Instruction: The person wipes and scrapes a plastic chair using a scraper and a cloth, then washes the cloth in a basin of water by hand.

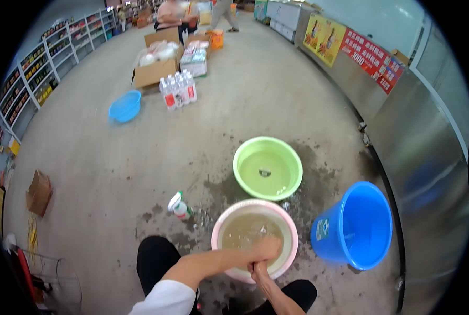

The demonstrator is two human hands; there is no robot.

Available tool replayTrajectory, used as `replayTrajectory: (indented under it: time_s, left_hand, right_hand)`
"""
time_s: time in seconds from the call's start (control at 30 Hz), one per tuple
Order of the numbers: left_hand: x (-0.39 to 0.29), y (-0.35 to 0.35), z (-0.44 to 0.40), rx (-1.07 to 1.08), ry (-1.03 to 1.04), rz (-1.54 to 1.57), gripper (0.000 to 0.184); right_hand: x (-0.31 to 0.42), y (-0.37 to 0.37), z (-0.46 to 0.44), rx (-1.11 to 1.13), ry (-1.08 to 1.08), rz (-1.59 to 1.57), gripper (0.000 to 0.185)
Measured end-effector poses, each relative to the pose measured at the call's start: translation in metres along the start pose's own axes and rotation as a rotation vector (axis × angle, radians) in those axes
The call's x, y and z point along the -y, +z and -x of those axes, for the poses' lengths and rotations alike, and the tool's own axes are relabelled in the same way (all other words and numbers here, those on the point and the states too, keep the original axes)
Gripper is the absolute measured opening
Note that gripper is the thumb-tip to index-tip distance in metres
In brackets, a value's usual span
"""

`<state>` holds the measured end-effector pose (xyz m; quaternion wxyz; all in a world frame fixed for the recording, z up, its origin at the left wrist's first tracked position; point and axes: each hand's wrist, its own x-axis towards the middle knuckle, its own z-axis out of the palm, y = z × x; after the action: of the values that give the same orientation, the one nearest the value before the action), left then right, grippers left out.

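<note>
Both of my hands meet over the right part of a pink-rimmed basin (217,231) holding cloudy brownish water. My left hand (267,249) reaches across from the left with its fingers closed. Just below it, my right hand (258,269) is closed too and touches it. Whatever lies between them is hidden by the fingers. Beyond this basin stands a light green basin (241,181) with water and a small dark spot at its bottom. To the left is a white spray bottle (179,207) with a green-and-white trigger head.
A tall blue bucket (329,231) stands on the right by the metal cabinet (429,152). Ahead are a light blue basin (124,107), a pack of water bottles (178,92) and an open cardboard box (158,72). Shelves (50,58) line the left wall. Wet patches mark the floor.
</note>
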<state>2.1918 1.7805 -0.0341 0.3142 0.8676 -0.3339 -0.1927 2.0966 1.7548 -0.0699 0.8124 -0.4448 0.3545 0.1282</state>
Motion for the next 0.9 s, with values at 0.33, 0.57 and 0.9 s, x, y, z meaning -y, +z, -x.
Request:
replayTrajectory:
  time_s: [0.33, 0.57, 0.9]
  left_hand:
    - [-0.026, -0.011, 0.002, -0.043, 0.012, -0.166, 0.016]
    - [-0.009, -0.078, 0.003, 0.093, 0.017, 0.363, 0.030]
    - [0.019, -0.089, 0.084, -0.064, -0.488, 1.267, 0.027]
  right_hand:
    - [0.001, -0.016, -0.004, -0.059, -0.014, -0.007, 0.017]
    - [0.057, 0.011, 0.034, 0.096, -0.159, 0.115, 0.011]
    - [0.073, 0.015, 0.033, -0.100, 0.076, -0.011, 0.032]
